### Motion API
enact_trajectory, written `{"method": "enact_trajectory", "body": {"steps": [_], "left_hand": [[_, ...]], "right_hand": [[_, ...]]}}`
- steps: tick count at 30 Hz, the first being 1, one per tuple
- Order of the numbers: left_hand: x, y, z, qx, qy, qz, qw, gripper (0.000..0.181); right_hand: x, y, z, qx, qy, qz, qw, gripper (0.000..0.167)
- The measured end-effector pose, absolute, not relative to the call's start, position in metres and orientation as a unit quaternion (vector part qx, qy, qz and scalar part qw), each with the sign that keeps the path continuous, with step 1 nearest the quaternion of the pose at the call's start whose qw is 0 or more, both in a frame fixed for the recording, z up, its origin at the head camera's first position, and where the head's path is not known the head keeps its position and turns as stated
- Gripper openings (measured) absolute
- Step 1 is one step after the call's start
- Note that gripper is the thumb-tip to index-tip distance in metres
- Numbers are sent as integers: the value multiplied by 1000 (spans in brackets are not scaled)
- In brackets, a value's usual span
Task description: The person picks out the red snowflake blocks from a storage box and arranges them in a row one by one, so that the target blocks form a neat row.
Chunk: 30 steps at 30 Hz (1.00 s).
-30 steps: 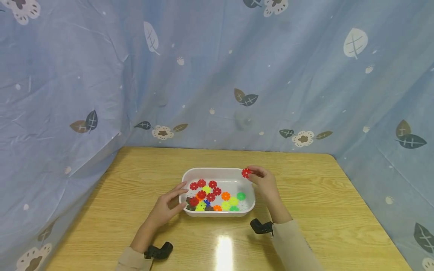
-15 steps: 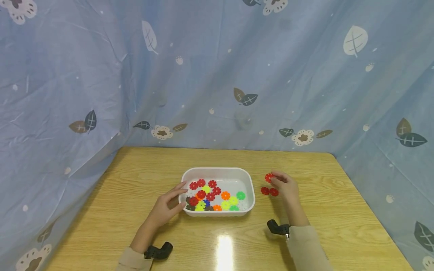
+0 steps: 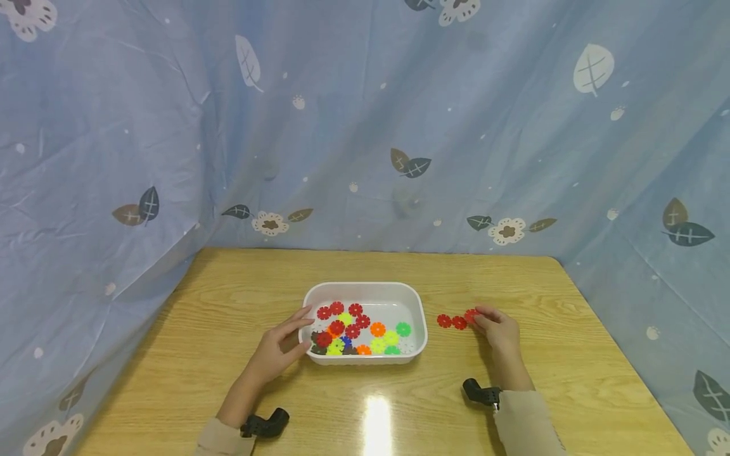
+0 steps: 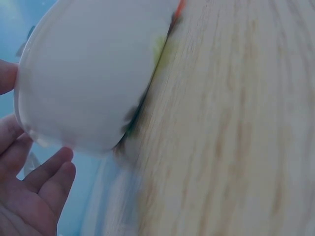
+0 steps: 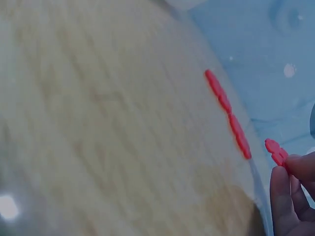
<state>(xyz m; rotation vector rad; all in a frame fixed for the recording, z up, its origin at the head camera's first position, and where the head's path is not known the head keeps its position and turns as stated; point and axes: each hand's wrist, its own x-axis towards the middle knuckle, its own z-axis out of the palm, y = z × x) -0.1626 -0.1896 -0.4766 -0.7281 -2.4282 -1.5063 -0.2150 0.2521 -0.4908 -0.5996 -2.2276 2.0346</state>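
A white plastic tray (image 3: 419, 345) holds several small notched plastic discs, the snowflake kind used for building. My left hand (image 3: 275, 356) rests at the tray's left end with fingers spread, thumb and fingertips touching the rim. In the left wrist view its fingers (image 4: 50, 177) look fairly straight. Right of the tray, my right hand (image 3: 502, 334) pinches a red snowflake disc (image 3: 471, 316) between thumb and fingertips. Two red discs (image 3: 452, 322) lie side by side on the table, just left of the pinched one. The right wrist view shows the pinched disc (image 5: 275, 151) apart from that pair.
The discs in the tray include red (image 3: 352, 331), orange (image 3: 377, 329), yellow-green (image 3: 390, 338) and green (image 3: 403, 329) ones. The wooden table (image 3: 365, 269) meets a blue patterned curtain (image 3: 342, 126) at its back and sides. Black cameras (image 3: 481, 392) sit on both wrists.
My right hand has carried the red disc from above the tray's right rim to the right, then down beside the two red discs. The left hand has stayed at the tray.
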Motion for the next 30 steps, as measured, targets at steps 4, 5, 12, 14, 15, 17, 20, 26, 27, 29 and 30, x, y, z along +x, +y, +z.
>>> {"method": "enact_trajectory", "body": {"steps": [4, 5, 12, 14, 15, 17, 20, 26, 27, 29, 30], "left_hand": [[-163, -190, -478, -248, -817, -511, 98, 35], [-163, -190, -478, -247, -817, -512, 96, 34], [-163, -190, -477, -245, -819, -512, 89, 35], [-164, -190, -477, -245, -819, -511, 88, 35], [-164, -190, -476, -245, -819, -512, 87, 35], [-164, -190, -476, -246, -818, -512, 88, 35], [-168, -193, -487, -248, -815, -516, 93, 35], [-178, -200, -511, -249, -812, -519, 91, 37], [-177, -200, -512, -248, -812, -521, 89, 37], [-178, -200, -511, -249, -812, -521, 89, 37], [-177, -200, -511, -248, -813, -520, 88, 37]], "right_hand": [[-213, 255, -495, -197, -759, 620, 40, 35], [-213, 255, -495, -195, -769, 607, 41, 34], [-210, 255, -495, -186, -867, 457, 67, 26], [-209, 254, -494, -180, -884, 424, 76, 25], [-209, 254, -494, -178, -889, 414, 78, 25], [-209, 253, -494, -173, -896, 400, 85, 24], [-210, 252, -494, -165, -904, 382, 92, 24], [-209, 249, -495, -166, -909, 371, 87, 23], [-209, 249, -495, -169, -908, 374, 84, 24], [-208, 248, -494, -176, -901, 388, 82, 25], [-207, 248, -494, -180, -897, 396, 82, 26]]}}
